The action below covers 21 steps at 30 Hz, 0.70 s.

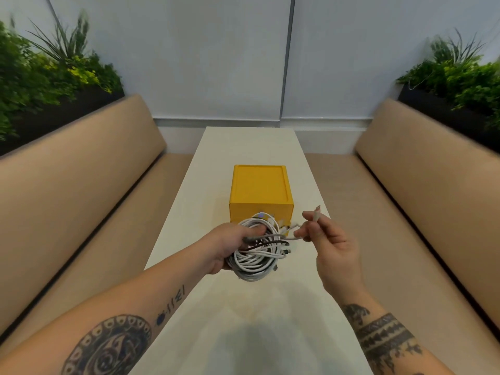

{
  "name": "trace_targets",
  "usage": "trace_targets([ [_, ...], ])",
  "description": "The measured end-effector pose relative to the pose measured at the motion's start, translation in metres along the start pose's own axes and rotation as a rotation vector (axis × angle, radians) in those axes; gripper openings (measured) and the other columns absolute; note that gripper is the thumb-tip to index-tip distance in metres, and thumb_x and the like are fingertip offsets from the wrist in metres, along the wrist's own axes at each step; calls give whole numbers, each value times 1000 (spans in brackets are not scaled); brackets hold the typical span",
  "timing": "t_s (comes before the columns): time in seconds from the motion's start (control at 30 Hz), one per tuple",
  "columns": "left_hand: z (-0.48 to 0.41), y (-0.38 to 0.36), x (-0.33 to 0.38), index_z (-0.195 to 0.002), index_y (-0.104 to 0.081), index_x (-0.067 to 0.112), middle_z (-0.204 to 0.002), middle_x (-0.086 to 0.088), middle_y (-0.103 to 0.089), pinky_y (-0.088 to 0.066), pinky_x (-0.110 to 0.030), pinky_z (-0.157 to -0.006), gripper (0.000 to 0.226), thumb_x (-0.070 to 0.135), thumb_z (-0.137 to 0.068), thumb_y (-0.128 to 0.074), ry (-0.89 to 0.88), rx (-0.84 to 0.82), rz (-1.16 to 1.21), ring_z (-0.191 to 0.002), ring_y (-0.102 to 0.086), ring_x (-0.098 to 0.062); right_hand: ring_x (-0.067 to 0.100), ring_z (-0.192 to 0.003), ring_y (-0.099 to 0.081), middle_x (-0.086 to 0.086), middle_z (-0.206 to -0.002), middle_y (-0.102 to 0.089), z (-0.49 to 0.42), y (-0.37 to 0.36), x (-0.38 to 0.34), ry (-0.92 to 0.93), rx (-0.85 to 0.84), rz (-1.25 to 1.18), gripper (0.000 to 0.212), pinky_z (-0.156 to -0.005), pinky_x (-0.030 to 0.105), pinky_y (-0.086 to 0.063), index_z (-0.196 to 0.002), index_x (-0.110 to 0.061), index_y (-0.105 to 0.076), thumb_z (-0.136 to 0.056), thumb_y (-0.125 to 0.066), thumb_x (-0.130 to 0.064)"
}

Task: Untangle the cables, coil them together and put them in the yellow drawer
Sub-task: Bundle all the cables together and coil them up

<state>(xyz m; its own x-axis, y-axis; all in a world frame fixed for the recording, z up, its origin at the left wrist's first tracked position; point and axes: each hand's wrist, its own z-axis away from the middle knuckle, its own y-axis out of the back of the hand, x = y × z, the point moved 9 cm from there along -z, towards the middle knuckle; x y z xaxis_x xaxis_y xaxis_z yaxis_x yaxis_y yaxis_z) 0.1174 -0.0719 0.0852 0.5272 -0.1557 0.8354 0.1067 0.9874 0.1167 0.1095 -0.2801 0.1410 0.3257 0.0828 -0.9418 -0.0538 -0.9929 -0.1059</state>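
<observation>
So here's where we're at: we've got the cables [257,262] wound into a roundish, chunky coil, mostly smooth white rubbery cord with some grey loops at the bottom and one dark strand crossing the middle. Our left hand [228,246] grips the coil from its left side, fingers curled through the hole in the centre, holding it up above the table [243,147] and just in front of the yellow drawer [259,186]. Our right hand [334,249] pinches the loose cable end [316,213], a pale greyish lead that runs from the coil to the fingers, with the little plug poking up past the fingertips. The drawer unit is a boxy cube, matte yellow plastic by the look of it, with a shallow recessed panel on top. The coil hides most of its front, so we can't tell if the drawer is pulled out or what's inside. It sits mid-table on a long, narrow, smooth off-white top. Either side there are padded tan benches [81,190] with rounded backrests, and dark planters full of leafy green plants [40,69] behind them.
</observation>
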Motion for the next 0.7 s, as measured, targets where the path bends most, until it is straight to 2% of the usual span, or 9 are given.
trace_targets([
  [0.1, 3, -4, 8, -101, -71, 9, -82, -9, -75, -52, -28, -57, 41, 46, -83, -75, -45, 35, -55, -63, -69, -21, 13, -87, -70, -10, -89, -75, 3, -22, -33, 214, -142, 176, 27, -84, 30, -55, -103, -39, -75, -92, -67, -15],
  [0.2, 3, 5, 18, -96, -70, 9, -91, -13, -75, -58, -41, -70, 51, 52, -71, -82, -110, 153, -154, -80, -73, -30, 10, -90, -67, -16, -96, -70, 9, -44, -47, 402, -309, 445, 31, -77, 23, -53, -111, -34, -74, -90, -66, -12],
  [0.27, 4, 8, 24, -83, -65, 9, -79, -10, -69, -53, -37, -65, 46, 52, -71, -78, -143, 194, -281, -76, -69, -29, 9, -91, -65, -13, -97, -68, 6, -47, -43, 366, -333, 538, 34, -75, 24, -53, -116, -35, -71, -89, -67, -16],
  [0.33, 6, 6, 25, -69, -52, 14, -70, -3, -54, -43, -33, -65, 30, 33, -87, -65, -147, 204, -478, -69, -56, -23, 7, -85, -65, -14, -94, -71, 7, -53, -36, 313, -399, 654, 31, -72, 26, -54, -114, -36, -73, -88, -69, -18],
  [0.4, 8, 8, 24, -66, -44, 20, -71, 2, -48, -44, -27, -64, 32, 19, -96, -55, -138, 234, -496, -69, -51, -17, 6, -80, -64, -16, -90, -73, 8, -55, -30, 204, -440, 731, 28, -69, 21, -52, -108, -36, -76, -88, -73, -17],
  [0.43, 7, 8, 21, -67, -47, 20, -74, 1, -52, -45, -24, -61, 30, 20, -96, -57, -123, 214, -437, -66, -51, -14, 7, -78, -64, -16, -87, -73, 7, -53, -30, 169, -434, 753, 25, -67, 20, -51, -103, -36, -77, -87, -74, -17],
  [0.5, 9, 6, 19, -76, -58, 16, -80, -2, -60, -46, -26, -59, 24, 33, -89, -68, -109, 177, -295, -66, -55, -13, 8, -78, -63, -12, -87, -73, 4, -48, -31, 147, -416, 841, 22, -67, 22, -50, -97, -34, -79, -87, -73, -16],
  [0.57, 11, 4, 16, -87, -66, 11, -80, -5, -62, -45, -30, -63, 39, 48, -79, -76, -77, 155, -208, -71, -58, -21, 9, -82, -62, -10, -90, -72, 4, -49, -30, 117, -444, 938, 20, -72, 26, -51, -96, -30, -80, -88, -69, -16],
  [0.7, 10, -2, 13, -93, -68, 7, -78, -8, -61, -45, -34, -65, 53, 54, -71, -79, -65, 132, -244, -71, -57, -24, 16, -81, -60, -4, -87, -69, 11, -64, -37, 114, -519, 1032, 24, -70, 32, -50, -97, -33, -79, -88, -63, -18],
])
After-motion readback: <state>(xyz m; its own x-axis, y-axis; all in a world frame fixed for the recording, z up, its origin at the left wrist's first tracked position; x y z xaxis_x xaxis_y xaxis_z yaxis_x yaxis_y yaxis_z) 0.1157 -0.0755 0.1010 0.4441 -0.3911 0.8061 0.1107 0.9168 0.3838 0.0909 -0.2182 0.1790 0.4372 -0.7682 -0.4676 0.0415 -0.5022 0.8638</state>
